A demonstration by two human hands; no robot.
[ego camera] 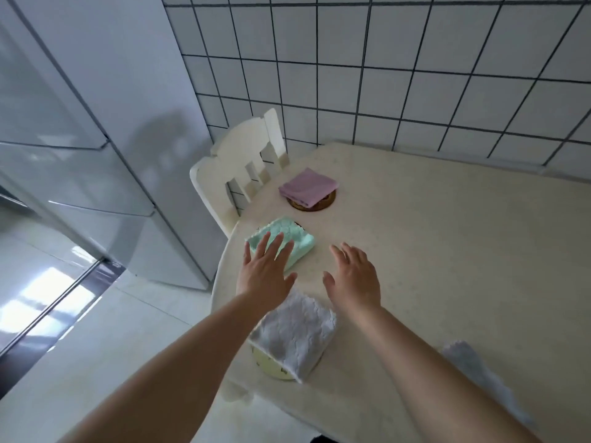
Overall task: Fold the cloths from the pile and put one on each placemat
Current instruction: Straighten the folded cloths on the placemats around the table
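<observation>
Three folded cloths lie along the table's left edge. A pink cloth (pixel 308 187) covers a brown round placemat (pixel 326 202) farthest away. A mint green cloth (pixel 287 239) sits in the middle and hides its placemat almost fully. Nearest me, a grey-white cloth (pixel 295 334) rests on a pale yellow round placemat (pixel 271 367). My left hand (pixel 265 273) hovers with straight, spread fingers over the near corner of the green cloth. My right hand (pixel 353 276) is open above the bare table, just right of the green cloth. Neither hand holds anything.
The cream table (pixel 447 251) runs right to a tiled wall. A white chair (pixel 236 167) stands at the far left corner. A fridge (pixel 80 155) stands to the left. Another pale cloth (pixel 473 366) lies at the near right, partly behind my right forearm.
</observation>
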